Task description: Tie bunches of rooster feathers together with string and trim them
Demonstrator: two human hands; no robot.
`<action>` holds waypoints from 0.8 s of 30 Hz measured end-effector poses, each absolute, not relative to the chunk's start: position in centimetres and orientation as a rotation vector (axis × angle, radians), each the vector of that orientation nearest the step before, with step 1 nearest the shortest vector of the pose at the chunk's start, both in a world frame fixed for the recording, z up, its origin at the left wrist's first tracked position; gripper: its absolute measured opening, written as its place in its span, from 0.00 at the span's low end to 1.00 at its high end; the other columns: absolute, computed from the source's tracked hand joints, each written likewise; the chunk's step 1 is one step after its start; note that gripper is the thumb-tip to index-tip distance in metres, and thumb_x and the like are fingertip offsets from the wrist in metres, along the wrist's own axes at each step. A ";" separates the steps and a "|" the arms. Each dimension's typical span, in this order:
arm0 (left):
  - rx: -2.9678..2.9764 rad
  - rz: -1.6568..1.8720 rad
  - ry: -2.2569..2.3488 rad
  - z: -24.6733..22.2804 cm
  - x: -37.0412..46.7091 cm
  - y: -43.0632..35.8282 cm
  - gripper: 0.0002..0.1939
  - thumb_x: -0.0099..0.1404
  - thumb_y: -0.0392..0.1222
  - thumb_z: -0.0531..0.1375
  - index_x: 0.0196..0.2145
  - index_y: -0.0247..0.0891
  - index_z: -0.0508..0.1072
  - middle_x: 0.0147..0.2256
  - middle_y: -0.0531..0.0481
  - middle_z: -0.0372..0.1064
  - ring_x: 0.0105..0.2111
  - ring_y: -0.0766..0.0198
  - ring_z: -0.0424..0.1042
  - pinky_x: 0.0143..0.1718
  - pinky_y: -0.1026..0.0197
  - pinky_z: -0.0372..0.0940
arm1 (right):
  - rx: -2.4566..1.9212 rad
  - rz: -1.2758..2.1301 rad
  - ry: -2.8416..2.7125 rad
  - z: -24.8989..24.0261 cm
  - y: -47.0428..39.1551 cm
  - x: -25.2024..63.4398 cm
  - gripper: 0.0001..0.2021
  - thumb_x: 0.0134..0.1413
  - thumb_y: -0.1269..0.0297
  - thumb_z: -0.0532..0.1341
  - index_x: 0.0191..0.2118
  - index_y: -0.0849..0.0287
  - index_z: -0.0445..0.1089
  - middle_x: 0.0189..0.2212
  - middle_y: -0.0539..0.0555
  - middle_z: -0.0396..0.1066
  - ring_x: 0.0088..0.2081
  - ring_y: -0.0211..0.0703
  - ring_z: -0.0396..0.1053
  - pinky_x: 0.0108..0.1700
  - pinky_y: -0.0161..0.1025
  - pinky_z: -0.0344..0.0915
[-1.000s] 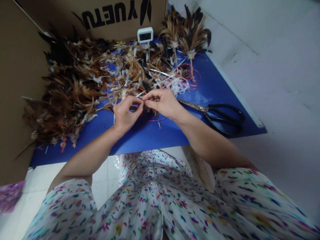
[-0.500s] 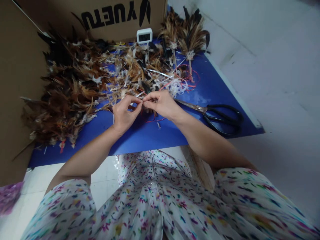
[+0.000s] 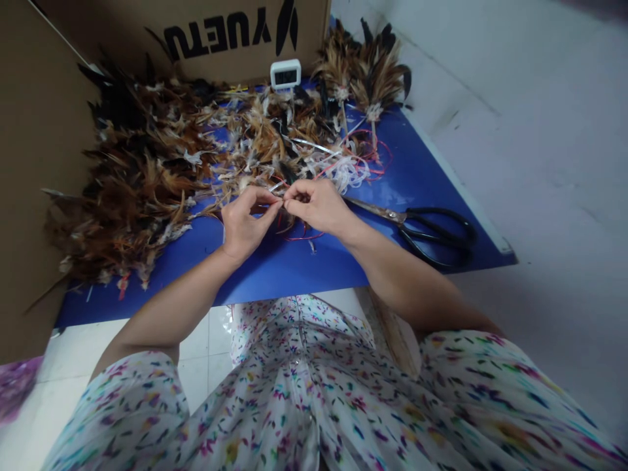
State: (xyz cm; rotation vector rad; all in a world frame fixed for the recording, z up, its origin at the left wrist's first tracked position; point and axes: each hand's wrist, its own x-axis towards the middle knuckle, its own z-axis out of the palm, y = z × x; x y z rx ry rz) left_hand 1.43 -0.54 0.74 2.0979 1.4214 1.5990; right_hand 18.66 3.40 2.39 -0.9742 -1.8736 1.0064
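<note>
From the head camera: pinching with left hand (image 3: 249, 221) and right hand (image 3: 316, 206), thumbs nearly closed against fingers, almost tip to tip, on something tiny (image 3: 283, 200), too small to identify; above blue table (image 3: 275, 271), beside loose feathers (image 3: 262, 134).

A small white device (image 3: 285, 74) with a dark display stands on the blue surface (image 3: 412, 163), before a cardboard box (image 3: 220, 61) lettered upside down; purple material (image 3: 18, 387) shows at lower left.

Upside-down black "YUETU" lettering (image 3: 214, 38) and leaf-like mark (image 3: 283, 29) on the cardboard box (image 3: 233, 69), the small white device's display (image 3: 285, 77) illegible.
</note>
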 end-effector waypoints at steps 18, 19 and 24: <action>1.959 1.596 1.389 0.3 1.5 -0.3 0.13 0.60 0.48 0.68 0.34 0.40 0.70 0.30 0.54 0.76 0.29 0.69 0.77 0.33 0.66 0.73 | -0.983 1.150 -1.792 2.8 3.4 18.6 0.04 0.47 0.68 0.62 0.27 0.62 0.72 0.18 0.45 0.65 0.21 0.31 0.57 0.27 0.34 0.54; 1.960 1.599 1.386 0.3 1.5 -0.3 0.13 0.60 0.48 0.68 0.34 0.40 0.70 0.30 0.55 0.76 0.29 0.69 0.77 0.33 0.66 0.73 | -0.985 1.163 -1.787 2.8 3.3 18.6 0.04 0.48 0.68 0.62 0.27 0.62 0.72 0.18 0.45 0.64 0.21 0.31 0.57 0.27 0.34 0.54; 1.966 1.615 1.360 0.3 1.6 -0.4 0.11 0.61 0.46 0.68 0.35 0.41 0.71 0.31 0.55 0.76 0.30 0.69 0.77 0.34 0.66 0.73 | -0.972 1.180 -1.767 2.7 3.2 18.6 0.04 0.48 0.68 0.61 0.27 0.61 0.72 0.19 0.46 0.65 0.22 0.32 0.59 0.27 0.34 0.55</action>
